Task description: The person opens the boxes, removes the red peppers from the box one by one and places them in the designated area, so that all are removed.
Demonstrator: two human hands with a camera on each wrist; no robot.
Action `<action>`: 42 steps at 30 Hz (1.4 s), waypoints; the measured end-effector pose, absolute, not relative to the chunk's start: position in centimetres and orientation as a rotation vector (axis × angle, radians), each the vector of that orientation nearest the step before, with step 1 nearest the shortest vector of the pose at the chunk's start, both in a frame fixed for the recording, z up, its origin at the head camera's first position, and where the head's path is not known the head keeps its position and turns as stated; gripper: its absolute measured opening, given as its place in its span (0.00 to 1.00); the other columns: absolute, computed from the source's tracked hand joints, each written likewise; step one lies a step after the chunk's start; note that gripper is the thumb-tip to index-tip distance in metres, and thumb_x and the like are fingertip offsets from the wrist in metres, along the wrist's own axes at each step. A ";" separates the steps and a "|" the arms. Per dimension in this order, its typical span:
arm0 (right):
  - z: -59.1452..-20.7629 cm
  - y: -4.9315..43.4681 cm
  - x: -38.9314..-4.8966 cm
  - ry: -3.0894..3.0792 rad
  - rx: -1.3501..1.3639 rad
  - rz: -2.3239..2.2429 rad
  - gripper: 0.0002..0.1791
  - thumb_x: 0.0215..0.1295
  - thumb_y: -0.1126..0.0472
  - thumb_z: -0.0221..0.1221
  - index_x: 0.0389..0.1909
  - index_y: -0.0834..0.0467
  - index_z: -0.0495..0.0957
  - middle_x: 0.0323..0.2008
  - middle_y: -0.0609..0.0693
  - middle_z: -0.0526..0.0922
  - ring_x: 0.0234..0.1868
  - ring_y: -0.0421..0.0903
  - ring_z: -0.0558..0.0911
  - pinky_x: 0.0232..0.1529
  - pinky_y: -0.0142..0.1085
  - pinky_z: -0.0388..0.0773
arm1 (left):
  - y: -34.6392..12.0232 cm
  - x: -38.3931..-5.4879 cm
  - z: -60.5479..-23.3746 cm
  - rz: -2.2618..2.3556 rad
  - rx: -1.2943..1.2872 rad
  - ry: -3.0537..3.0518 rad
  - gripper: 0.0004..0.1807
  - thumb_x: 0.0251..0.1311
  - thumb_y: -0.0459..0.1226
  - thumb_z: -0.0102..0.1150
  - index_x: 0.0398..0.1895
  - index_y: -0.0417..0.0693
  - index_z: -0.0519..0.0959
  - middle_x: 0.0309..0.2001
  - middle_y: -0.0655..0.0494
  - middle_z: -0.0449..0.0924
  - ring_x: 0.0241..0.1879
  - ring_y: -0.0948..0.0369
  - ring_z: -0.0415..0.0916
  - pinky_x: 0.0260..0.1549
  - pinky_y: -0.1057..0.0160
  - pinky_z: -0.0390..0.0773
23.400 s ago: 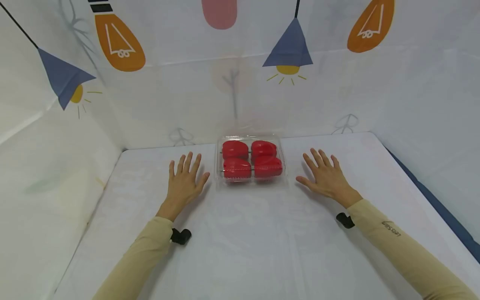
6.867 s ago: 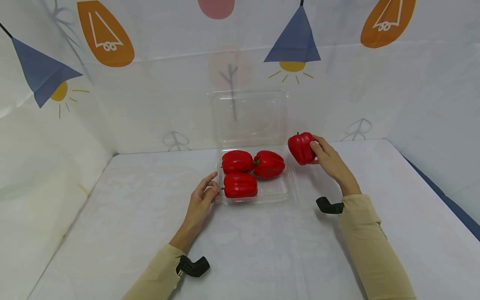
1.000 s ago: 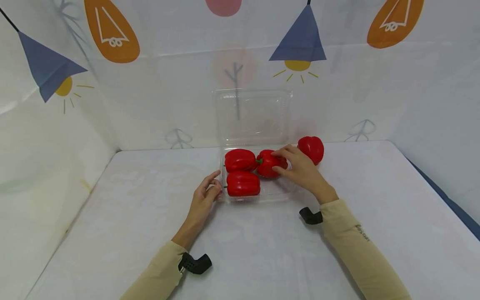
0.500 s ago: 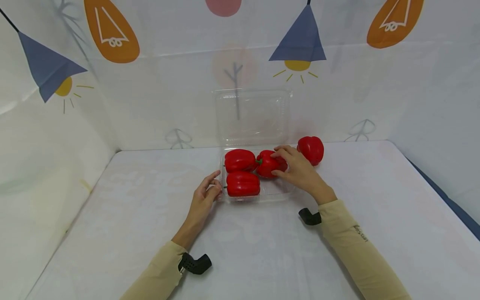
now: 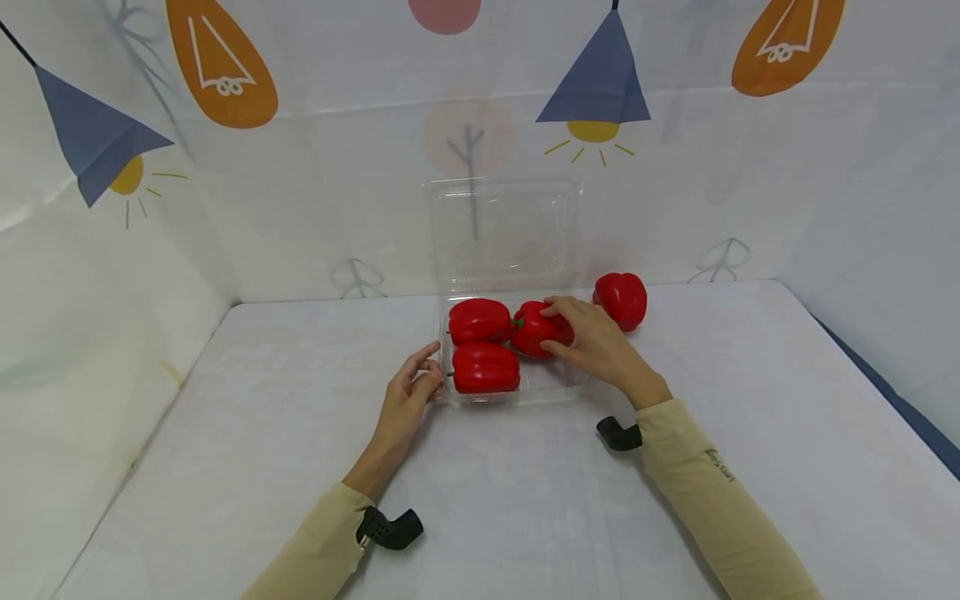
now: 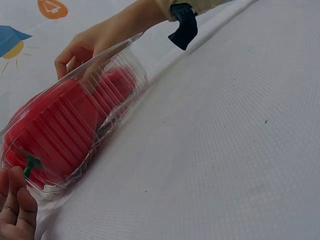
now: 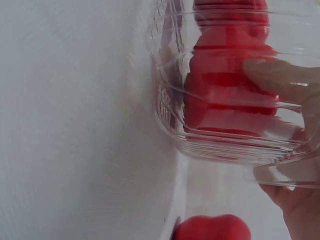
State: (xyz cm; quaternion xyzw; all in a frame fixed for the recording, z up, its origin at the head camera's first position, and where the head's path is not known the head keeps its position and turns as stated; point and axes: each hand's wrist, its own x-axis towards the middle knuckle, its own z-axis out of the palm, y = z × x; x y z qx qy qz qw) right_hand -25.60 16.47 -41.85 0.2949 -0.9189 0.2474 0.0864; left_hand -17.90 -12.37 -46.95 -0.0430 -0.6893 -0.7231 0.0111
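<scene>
A clear plastic clamshell container stands on the table with its lid raised against the back wall. Inside lie three red bell peppers: a rear-left pepper, a front-left pepper and a right pepper with a green stem pointing left. My right hand grips that right pepper between thumb and fingers, reaching over the container's side. At the container's left rim, my left hand holds the edge with bent fingers. Another red bell pepper sits on the table outside, right of the container.
White cloth covers the table, and white printed sheets form the back wall and sides. The outside pepper lies close to the container and my right hand. The front-right part of the container's base holds no pepper.
Earlier the lid was closed over the peppers; later my right hand held one in the air, now on the table at right. Over the last second, my right hand shifts only slightly on the right pepper.
</scene>
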 end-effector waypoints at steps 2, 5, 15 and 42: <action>-41.8 16.5 -25.6 -2.732 0.876 0.742 0.28 0.54 0.55 0.67 0.56 0.54 0.70 0.58 0.54 0.75 0.59 0.51 0.73 0.59 0.52 0.70 | -12.4 -17.9 -47.0 -2.258 -0.134 -2.149 0.23 0.66 0.31 0.48 0.65 0.48 0.66 0.40 0.57 0.68 0.34 0.68 0.71 0.36 0.74 0.73; -41.8 16.6 -25.4 -2.726 0.872 0.757 0.28 0.54 0.55 0.67 0.56 0.54 0.70 0.58 0.54 0.75 0.58 0.51 0.74 0.58 0.51 0.72 | -12.4 -17.9 -47.0 -2.262 -0.135 -2.148 0.23 0.67 0.31 0.48 0.65 0.47 0.66 0.40 0.57 0.68 0.34 0.68 0.71 0.36 0.74 0.74; -41.4 16.7 -25.3 -2.692 0.867 0.765 0.27 0.56 0.53 0.65 0.57 0.51 0.71 0.55 0.52 0.76 0.56 0.51 0.74 0.52 0.47 0.78 | -12.4 -17.9 -47.1 -2.245 -0.129 -2.172 0.23 0.67 0.32 0.46 0.65 0.49 0.66 0.40 0.55 0.68 0.35 0.68 0.71 0.37 0.74 0.74; -40.8 17.5 -25.2 -2.669 0.756 0.914 0.28 0.60 0.48 0.62 0.60 0.54 0.72 0.52 0.51 0.80 0.43 0.47 0.77 0.42 0.46 0.79 | -12.5 -18.0 -47.2 -2.230 -0.173 -2.164 0.23 0.67 0.31 0.46 0.65 0.48 0.66 0.40 0.56 0.67 0.35 0.69 0.70 0.36 0.74 0.72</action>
